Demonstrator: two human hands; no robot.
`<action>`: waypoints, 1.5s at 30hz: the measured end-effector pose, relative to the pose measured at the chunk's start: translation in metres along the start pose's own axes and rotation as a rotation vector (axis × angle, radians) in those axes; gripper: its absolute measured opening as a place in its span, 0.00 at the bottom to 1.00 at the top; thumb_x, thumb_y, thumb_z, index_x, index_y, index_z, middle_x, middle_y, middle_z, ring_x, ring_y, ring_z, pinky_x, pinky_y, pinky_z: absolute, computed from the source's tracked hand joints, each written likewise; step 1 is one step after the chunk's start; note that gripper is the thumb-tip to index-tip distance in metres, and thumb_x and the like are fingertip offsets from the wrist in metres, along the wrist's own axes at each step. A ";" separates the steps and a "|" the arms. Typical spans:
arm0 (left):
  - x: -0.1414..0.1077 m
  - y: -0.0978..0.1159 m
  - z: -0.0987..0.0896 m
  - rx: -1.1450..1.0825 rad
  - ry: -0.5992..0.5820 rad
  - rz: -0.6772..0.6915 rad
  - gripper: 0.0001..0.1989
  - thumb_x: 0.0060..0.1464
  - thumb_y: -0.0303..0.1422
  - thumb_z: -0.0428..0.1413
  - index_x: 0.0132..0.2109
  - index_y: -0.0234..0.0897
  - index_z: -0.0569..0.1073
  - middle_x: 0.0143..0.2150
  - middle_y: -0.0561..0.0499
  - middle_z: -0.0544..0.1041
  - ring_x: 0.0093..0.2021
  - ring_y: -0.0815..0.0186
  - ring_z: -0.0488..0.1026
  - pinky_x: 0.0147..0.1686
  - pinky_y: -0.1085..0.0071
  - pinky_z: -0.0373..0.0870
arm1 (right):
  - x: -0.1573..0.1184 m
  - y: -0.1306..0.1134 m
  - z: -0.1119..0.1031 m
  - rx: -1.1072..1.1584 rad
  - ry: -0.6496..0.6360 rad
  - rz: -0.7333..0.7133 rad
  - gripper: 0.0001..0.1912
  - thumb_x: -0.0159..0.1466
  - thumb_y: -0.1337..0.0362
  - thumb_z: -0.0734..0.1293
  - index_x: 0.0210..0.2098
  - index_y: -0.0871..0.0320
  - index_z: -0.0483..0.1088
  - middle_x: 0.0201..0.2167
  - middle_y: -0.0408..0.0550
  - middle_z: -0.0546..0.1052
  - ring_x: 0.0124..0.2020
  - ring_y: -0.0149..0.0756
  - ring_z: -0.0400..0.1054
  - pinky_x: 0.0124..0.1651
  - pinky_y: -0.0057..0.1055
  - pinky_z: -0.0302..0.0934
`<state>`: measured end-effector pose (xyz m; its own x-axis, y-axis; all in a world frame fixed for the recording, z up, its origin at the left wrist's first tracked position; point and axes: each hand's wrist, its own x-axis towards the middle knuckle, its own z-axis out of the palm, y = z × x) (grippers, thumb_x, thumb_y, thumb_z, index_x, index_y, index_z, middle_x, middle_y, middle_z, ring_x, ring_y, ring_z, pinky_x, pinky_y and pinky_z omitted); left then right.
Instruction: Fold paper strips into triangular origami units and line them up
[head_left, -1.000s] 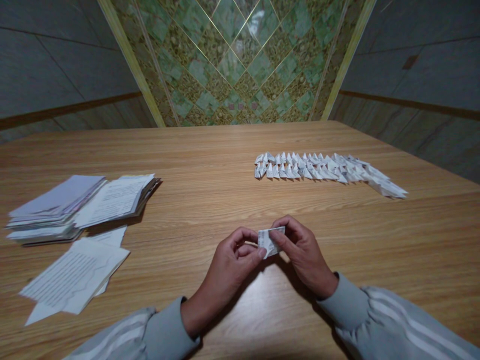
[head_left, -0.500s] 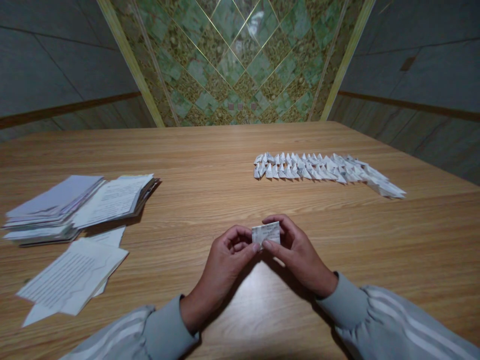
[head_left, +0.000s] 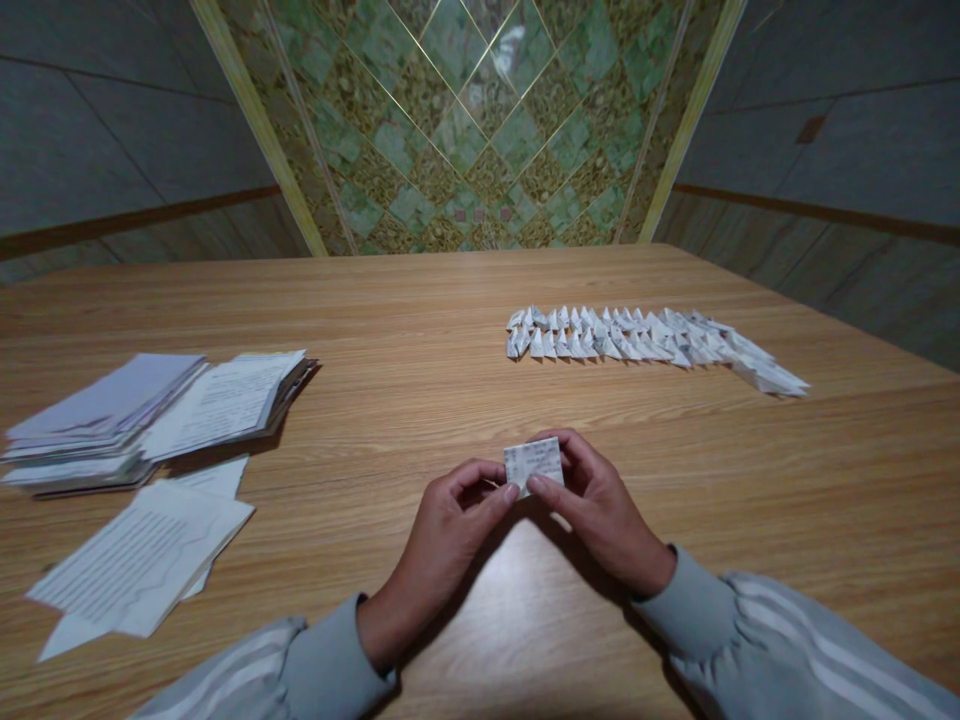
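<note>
A small folded piece of paper with faint printed or written marks is held up just above the table, between both hands. My left hand pinches its lower left corner between thumb and fingers. On the other side, my right hand grips the right part, the thumb on the near face and the fingers behind it. The fingertips behind the paper are hidden.
Two rows of folded paper pieces stand at the back right of the wooden table. Stacked papers and an open notebook lie at left, with loose written sheets in front. A tiled wall rises behind.
The folded paper has tilted slightly, so more of its near face shows. Both hands keep their hold and have hardly moved.
</note>
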<state>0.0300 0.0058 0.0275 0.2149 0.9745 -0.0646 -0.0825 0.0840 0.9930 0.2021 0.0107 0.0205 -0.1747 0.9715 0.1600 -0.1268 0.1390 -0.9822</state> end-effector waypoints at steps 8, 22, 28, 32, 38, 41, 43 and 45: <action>0.002 -0.004 0.000 -0.080 0.018 -0.037 0.10 0.55 0.37 0.62 0.39 0.34 0.74 0.31 0.49 0.78 0.28 0.67 0.74 0.28 0.74 0.69 | -0.001 0.005 -0.001 -0.072 0.005 0.043 0.19 0.62 0.61 0.70 0.50 0.52 0.63 0.42 0.47 0.74 0.42 0.38 0.70 0.46 0.36 0.65; -0.004 -0.009 -0.011 0.437 -0.025 0.576 0.10 0.54 0.25 0.63 0.43 0.39 0.75 0.38 0.51 0.79 0.37 0.66 0.77 0.38 0.72 0.74 | 0.000 -0.005 -0.009 -0.480 0.013 -0.304 0.04 0.59 0.72 0.69 0.31 0.57 0.72 0.28 0.43 0.74 0.31 0.35 0.68 0.32 0.29 0.57; -0.002 -0.011 -0.013 0.486 -0.007 0.697 0.09 0.56 0.24 0.63 0.43 0.39 0.74 0.38 0.52 0.79 0.37 0.67 0.77 0.39 0.73 0.73 | -0.001 -0.004 -0.007 -0.463 -0.056 -0.293 0.05 0.61 0.67 0.70 0.29 0.57 0.73 0.26 0.43 0.74 0.30 0.33 0.67 0.33 0.28 0.57; -0.001 -0.010 -0.015 0.525 -0.060 0.783 0.11 0.55 0.25 0.64 0.45 0.38 0.74 0.39 0.50 0.79 0.39 0.67 0.77 0.40 0.74 0.73 | -0.001 -0.005 -0.006 -0.384 -0.061 -0.213 0.04 0.59 0.67 0.71 0.29 0.57 0.72 0.26 0.43 0.74 0.29 0.33 0.66 0.33 0.29 0.57; -0.002 -0.012 -0.014 0.510 -0.010 0.667 0.08 0.56 0.23 0.63 0.41 0.39 0.76 0.36 0.52 0.80 0.35 0.68 0.77 0.37 0.74 0.72 | -0.001 -0.004 -0.005 -0.277 -0.105 -0.100 0.02 0.57 0.67 0.70 0.30 0.57 0.71 0.27 0.43 0.74 0.29 0.34 0.67 0.32 0.30 0.59; -0.002 -0.008 -0.012 0.467 -0.013 0.605 0.06 0.55 0.24 0.63 0.40 0.39 0.77 0.35 0.52 0.80 0.35 0.67 0.77 0.36 0.74 0.72 | -0.001 -0.003 -0.006 -0.324 -0.078 -0.117 0.02 0.56 0.69 0.69 0.29 0.57 0.72 0.26 0.42 0.74 0.29 0.33 0.66 0.31 0.29 0.58; -0.002 -0.004 -0.012 0.434 -0.036 0.584 0.05 0.56 0.25 0.62 0.40 0.38 0.78 0.36 0.51 0.80 0.35 0.66 0.77 0.36 0.74 0.72 | -0.001 -0.003 -0.007 -0.369 -0.051 -0.149 0.03 0.56 0.70 0.69 0.29 0.57 0.72 0.26 0.42 0.74 0.29 0.33 0.66 0.32 0.29 0.58; -0.002 -0.001 -0.012 0.417 -0.046 0.583 0.04 0.57 0.26 0.61 0.40 0.39 0.78 0.35 0.51 0.80 0.35 0.67 0.77 0.35 0.74 0.72 | -0.001 -0.004 -0.007 -0.399 -0.050 -0.177 0.03 0.56 0.71 0.69 0.29 0.56 0.72 0.26 0.42 0.74 0.30 0.34 0.67 0.33 0.29 0.58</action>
<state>0.0178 0.0059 0.0251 0.2905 0.8259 0.4833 0.1807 -0.5433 0.8199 0.2097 0.0107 0.0234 -0.2325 0.9171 0.3238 0.2266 0.3748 -0.8990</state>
